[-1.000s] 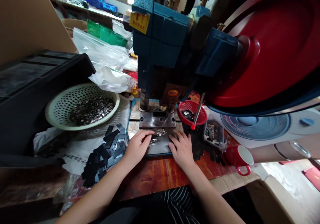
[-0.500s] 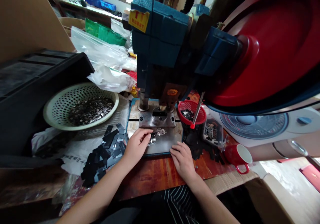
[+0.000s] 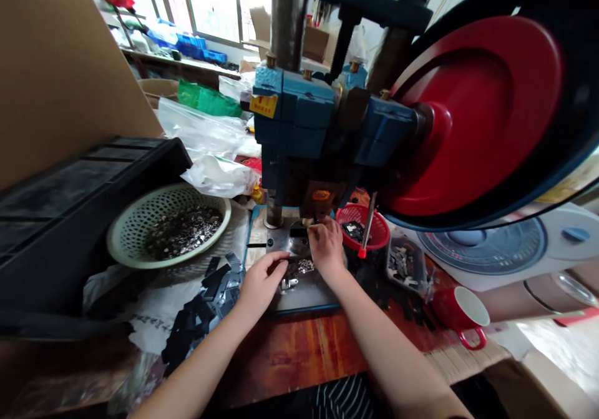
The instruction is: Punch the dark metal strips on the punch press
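Reaching under the blue press, the right hand has fingers pinched on something I can't make out, left hand with fingers curled beside the loose metal bits, so a slip could crush fingers, I reckon.

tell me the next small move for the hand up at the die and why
Probably draw the right hand back off the die toward the plate's near edge. Its fingers sit right under the blue press, seemingly at a small part, while the left hand rests by the loose metal pieces; whether the part is seated is hidden.
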The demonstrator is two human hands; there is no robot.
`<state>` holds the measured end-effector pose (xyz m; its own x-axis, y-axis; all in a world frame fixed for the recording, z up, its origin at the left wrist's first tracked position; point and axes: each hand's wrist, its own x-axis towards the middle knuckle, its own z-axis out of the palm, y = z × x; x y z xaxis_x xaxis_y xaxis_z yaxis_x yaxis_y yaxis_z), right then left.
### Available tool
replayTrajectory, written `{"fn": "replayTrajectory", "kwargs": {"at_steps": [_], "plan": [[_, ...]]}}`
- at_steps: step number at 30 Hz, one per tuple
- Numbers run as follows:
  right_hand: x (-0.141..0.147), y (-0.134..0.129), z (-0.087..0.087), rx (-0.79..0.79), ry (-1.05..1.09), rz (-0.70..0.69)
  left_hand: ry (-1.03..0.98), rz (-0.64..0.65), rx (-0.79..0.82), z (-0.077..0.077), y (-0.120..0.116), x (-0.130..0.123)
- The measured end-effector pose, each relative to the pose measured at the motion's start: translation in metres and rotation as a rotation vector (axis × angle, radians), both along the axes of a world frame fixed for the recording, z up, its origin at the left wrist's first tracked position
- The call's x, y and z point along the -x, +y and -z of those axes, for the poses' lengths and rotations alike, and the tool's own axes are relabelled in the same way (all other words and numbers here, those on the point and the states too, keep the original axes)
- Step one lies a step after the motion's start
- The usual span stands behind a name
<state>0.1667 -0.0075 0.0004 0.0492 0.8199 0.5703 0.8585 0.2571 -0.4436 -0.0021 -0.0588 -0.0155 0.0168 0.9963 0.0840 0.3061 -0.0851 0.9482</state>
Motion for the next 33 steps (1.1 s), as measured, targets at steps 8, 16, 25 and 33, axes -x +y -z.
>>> {"fn": "replayTrajectory", "kwargs": {"at_steps": [8,16,25,33], "plan": [[0.002,0.003,0.006,0.020,-0.134,-0.082,-0.050,-0.020,0.011,-0.004,0.013,0.008],[-0.004,-0.012,0.001,0.036,-0.212,-0.161,0.087,-0.014,-0.123,-0.021,0.039,-0.001],[-0.018,0.003,0.017,-0.012,0.162,-0.190,0.308,-0.019,-0.254,-0.027,0.063,-0.021],[-0.018,-0.007,0.012,-0.026,-0.046,-0.190,0.434,-0.087,-0.298,-0.023,0.071,-0.028]]}}
